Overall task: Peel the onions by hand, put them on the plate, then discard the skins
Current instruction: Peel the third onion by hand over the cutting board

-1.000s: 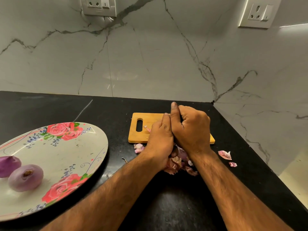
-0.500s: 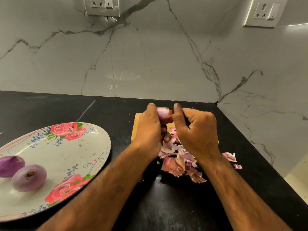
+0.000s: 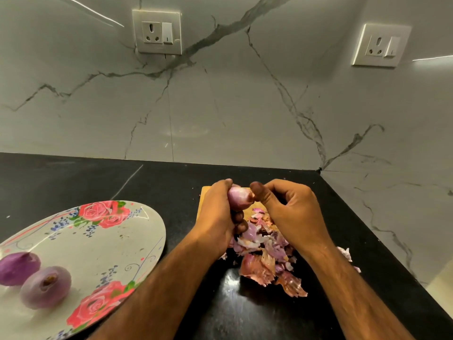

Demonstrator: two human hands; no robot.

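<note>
Two peeled onions (image 3: 45, 289) on the plate (image 3: 117, 241) lower left, your left hand (image 3: 215, 214) grips the third onion (image 3: 239, 197) at centre, right hand (image 3: 291, 212) pinching its tip: likely mid-peel, so strip the remaining skin next.

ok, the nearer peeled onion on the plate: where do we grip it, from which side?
Probably from above: grip the nearer onion across its rounded sides at the widest. It sits cut end up on the plate; the other onion crowds its left, so span front to back.
</note>
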